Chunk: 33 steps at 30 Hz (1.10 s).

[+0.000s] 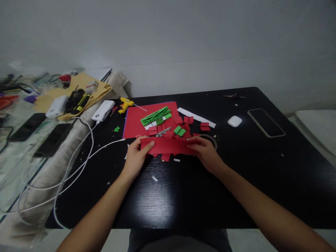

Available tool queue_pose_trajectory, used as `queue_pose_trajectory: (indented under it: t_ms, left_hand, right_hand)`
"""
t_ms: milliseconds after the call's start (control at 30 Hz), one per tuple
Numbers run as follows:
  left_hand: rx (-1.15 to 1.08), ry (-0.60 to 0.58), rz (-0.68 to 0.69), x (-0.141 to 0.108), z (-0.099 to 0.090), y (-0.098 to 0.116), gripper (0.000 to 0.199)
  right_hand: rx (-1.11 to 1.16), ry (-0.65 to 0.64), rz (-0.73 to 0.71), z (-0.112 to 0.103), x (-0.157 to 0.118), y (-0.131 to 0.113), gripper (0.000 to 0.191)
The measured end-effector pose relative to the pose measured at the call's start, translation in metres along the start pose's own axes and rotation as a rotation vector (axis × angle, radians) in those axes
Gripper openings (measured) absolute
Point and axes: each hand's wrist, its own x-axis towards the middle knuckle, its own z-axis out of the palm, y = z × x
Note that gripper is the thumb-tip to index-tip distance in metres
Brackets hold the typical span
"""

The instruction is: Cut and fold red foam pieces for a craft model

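Between my two hands a strip of red paper [168, 146] is stretched sideways above the black table. My left hand [136, 154] pinches its left end, thumb on top. The right end is gripped by my right hand [206, 152], fingers behind or along the edge. Just beyond the strip lie scissors [163, 132], partly covered, among folded red paper pieces [204, 126] and a small folded green piece [179, 131]. A bundle of folded green paper [156, 116] rests on a large red sheet [133, 120]. Behind my right fingers a roll of tape [214, 141] is partly hidden.
A yellow glue gun [126, 105] and a white power bank [103, 110] with a white cable [91, 143] are at the left. On the right lie a white earbud case [234, 121], a phone [266, 122] and keys [234, 96]. A white paper strip [196, 117] lies behind.
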Motion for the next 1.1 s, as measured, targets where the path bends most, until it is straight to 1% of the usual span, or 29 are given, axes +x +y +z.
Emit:
queue_pose_trajectory:
  t_ms: [67, 133, 267, 367, 500, 633, 767, 900, 933, 1000, 1100]
  left_hand:
    - [-0.039, 0.016, 0.000, 0.000, 0.001, -0.002, 0.030]
    - [-0.080, 0.025, -0.006, -0.001, 0.002, -0.004, 0.033]
    - [-0.119, 0.024, -0.027, -0.005, 0.007, -0.007, 0.041]
    - [-0.088, 0.011, -0.023, -0.007, 0.007, -0.007, 0.039]
    - [-0.088, -0.004, 0.003, -0.005, 0.004, -0.005, 0.034]
    - [-0.131, -0.011, -0.015, -0.002, 0.001, -0.003, 0.024]
    - [-0.173, -0.034, -0.074, 0.002, -0.002, -0.003, 0.021]
    - [-0.154, -0.091, -0.106, 0.007, -0.008, -0.001, 0.020]
    - [-0.145, -0.110, -0.109, 0.008, -0.010, 0.001, 0.019]
    - [-0.121, -0.159, -0.115, 0.009, -0.013, 0.004, 0.022]
    - [-0.072, -0.251, -0.121, 0.010, -0.017, 0.007, 0.036]
  right_hand:
    - [-0.070, -0.041, 0.025, -0.001, 0.000, 0.001, 0.029]
    - [-0.152, -0.089, 0.015, -0.001, -0.001, 0.002, 0.029]
    - [-0.343, -0.168, -0.072, 0.000, -0.004, 0.004, 0.024]
    - [-0.413, -0.180, -0.123, -0.001, -0.004, 0.004, 0.022]
    - [-0.357, -0.140, -0.066, -0.003, -0.003, 0.003, 0.030]
    - [-0.249, -0.152, -0.002, -0.002, -0.004, -0.001, 0.039]
    - [-0.265, -0.196, -0.002, -0.001, -0.005, -0.004, 0.033]
    - [-0.253, -0.253, -0.021, -0.003, -0.005, -0.005, 0.030]
    - [-0.240, -0.282, -0.011, -0.004, -0.006, -0.005, 0.032]
    - [-0.203, -0.376, 0.042, -0.005, -0.007, -0.007, 0.041]
    - [-0.131, -0.552, 0.171, -0.009, -0.008, -0.009, 0.054]
